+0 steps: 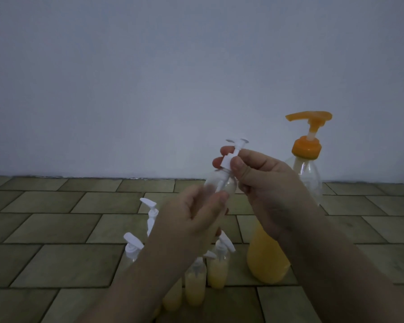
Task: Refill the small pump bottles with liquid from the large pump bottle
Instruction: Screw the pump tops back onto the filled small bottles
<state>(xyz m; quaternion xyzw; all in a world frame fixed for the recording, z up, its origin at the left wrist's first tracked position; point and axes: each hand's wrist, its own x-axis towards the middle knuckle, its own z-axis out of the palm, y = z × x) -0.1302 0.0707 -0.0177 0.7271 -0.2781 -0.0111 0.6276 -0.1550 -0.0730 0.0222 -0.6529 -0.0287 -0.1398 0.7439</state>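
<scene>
1. I am holding the small clear plastic pump bottle (219,185) up in the air, left hand (196,213) fingers curled round it.
2. My right hand (264,183) fingers are pinching its white pump cap (226,162); I think I am twisting it.
3. Next I need the big clear bottle with the orange pump (299,206), standing just right.

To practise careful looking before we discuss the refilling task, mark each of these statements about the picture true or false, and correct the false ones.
1. The large pump bottle has an orange pump head. True.
2. The left hand grips the body of the held small bottle. True.
3. The right hand rests flat on the floor. False: it is raised and pinches the white pump collar of the held small bottle.
4. The large pump bottle lies on its side. False: it stands upright on the tiled floor.
5. The small bottles on the floor hold yellowish liquid. True for the nearer ones; the others are partly hidden.
</scene>
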